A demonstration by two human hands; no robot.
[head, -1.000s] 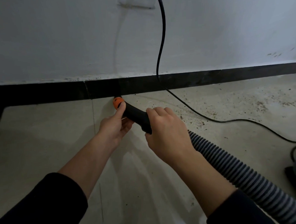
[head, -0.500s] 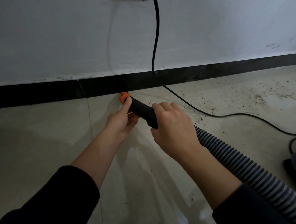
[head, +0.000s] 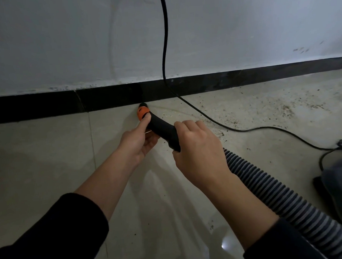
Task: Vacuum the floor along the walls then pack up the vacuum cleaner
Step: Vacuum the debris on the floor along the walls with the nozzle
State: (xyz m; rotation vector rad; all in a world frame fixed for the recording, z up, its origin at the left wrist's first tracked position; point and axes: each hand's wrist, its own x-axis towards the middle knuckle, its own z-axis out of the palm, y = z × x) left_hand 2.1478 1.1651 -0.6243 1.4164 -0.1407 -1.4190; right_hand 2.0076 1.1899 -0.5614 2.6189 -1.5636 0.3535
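Down at the skirting board (head: 49,106), I've slid the nozzle (head: 162,129) rightward in the last second. My left hand (head: 137,142) pinches its tip and my right hand (head: 198,147) grips its rear. Grit (head: 285,109) past the cord (head: 164,52) remains, so vacuuming continues.

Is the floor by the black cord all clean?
No, brown crumbs lie scattered over the floor beside the black cord, right of the nozzle.
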